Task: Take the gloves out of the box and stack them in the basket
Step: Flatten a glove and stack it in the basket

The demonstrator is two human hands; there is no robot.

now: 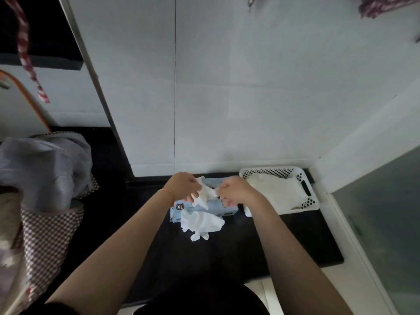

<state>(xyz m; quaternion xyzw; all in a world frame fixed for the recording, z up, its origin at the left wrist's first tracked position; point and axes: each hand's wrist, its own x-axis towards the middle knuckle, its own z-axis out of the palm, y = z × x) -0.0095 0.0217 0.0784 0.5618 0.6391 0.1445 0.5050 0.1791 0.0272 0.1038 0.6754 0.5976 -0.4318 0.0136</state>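
Left hand [184, 186] pinching white glove [205, 194] above the box [181, 211]; right hand [233, 189] gripping the same glove's other end, fingers curled. Both forearms reaching in from 6 o'clock, wrists near-level, hands close together. Second glove [201, 222] draped off box front at 6. Basket [305, 204] at 3 o'clock of the box, gloves already stacked inside. Best to pull the glove flat before laying it onto the stack, keeping the box from lifting.

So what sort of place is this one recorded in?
Probably a home, in a narrow corner rather than a workshop or clinic. The glove box and white basket sit on a low dark surface against plain white wall panels, with a checked fabric bag holding a plastic bag at left.
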